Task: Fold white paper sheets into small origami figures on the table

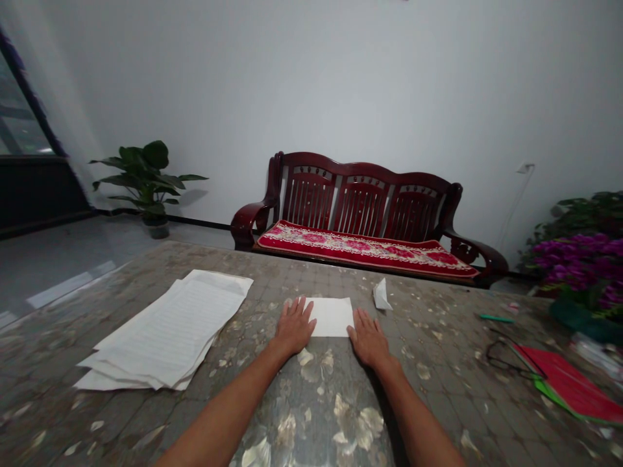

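The white paper [331,317] lies between left hand [294,325] and right hand [370,338], both at its edges; left of it, a stack of sheets [172,327]; right of it, a scrap [381,296], then a green pen [496,318]; beyond it, a wooden bench [361,192]

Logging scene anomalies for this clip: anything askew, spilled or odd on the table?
No spill visible. Two mild oddities: the paper stack left of the left hand is ragged, its near-end sheets fanned out of line; a small creased paper piece sits just past the right hand, apart from the white sheet between both hands.
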A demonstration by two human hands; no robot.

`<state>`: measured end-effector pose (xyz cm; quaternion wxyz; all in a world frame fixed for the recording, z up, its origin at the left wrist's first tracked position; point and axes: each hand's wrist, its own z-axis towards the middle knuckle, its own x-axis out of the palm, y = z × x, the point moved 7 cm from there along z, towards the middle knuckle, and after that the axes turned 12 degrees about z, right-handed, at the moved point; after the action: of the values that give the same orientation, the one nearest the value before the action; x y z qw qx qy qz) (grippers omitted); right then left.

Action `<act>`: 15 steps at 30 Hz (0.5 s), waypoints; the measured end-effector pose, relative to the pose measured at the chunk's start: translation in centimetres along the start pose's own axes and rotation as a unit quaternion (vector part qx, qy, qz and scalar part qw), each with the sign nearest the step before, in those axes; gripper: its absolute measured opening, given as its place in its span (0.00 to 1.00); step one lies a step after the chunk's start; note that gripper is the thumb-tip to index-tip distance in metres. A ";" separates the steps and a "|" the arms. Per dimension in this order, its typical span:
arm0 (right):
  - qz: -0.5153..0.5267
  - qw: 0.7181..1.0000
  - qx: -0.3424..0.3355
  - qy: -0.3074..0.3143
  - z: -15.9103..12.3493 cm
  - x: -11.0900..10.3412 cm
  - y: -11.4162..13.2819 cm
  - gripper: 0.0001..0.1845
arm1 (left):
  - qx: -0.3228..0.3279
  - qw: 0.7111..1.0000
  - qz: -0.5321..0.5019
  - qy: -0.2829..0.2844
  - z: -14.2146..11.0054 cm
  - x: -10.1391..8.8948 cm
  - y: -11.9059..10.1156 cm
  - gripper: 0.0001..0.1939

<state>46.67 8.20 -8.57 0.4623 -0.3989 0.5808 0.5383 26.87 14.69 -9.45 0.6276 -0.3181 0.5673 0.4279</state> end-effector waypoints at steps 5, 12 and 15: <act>0.047 0.997 -0.028 -0.053 -0.8 -1.3 3.6 0.29 | -0.004 1.000 0.005 -0.007 -0.4 -0.3 -0.5 0.28; 0.167 0.980 -0.111 0.009 -0.2 1.6 10.7 0.31 | 0.033 0.999 -0.001 0.005 -1.0 0.5 -0.9 0.28; 0.133 0.987 -0.095 0.011 0.7 2.3 9.7 0.32 | 0.032 0.999 -0.002 -0.005 -1.0 0.5 -0.8 0.28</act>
<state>36.81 9.94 -8.34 0.3403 -0.3664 0.5795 0.6435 27.16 13.52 -10.12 0.6411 -0.2967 0.5767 0.4104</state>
